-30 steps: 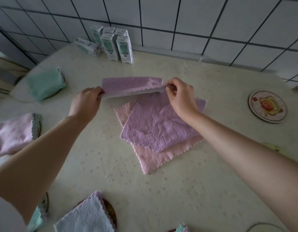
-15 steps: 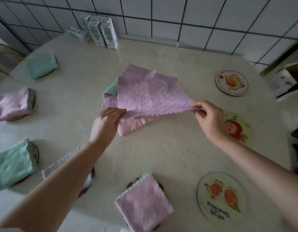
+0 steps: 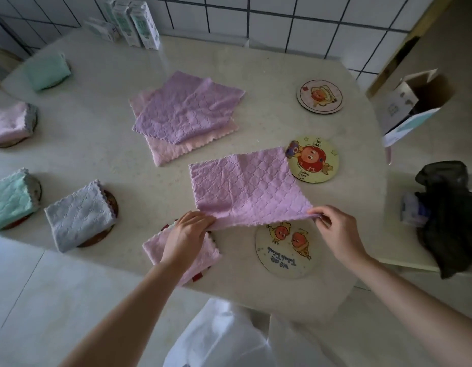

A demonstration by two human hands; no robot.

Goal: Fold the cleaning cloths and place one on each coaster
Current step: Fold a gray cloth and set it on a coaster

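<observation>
lilac cloth [image 3: 245,186] is pinched at its near corners by the left hand [image 3: 188,234] and right hand [image 3: 338,229], spread unfolded on the bench [image 3: 97,154]. five folded cloths are counted on coasters; three coasters are bare; two loose cloths [image 3: 187,115] are left.

Coaster [image 3: 200,276] mostly under folded cloth [image 3: 203,256]

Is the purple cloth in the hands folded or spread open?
Spread open: the purple cloth lies in one layer, left hand and right hand pinching its near corners.
</observation>
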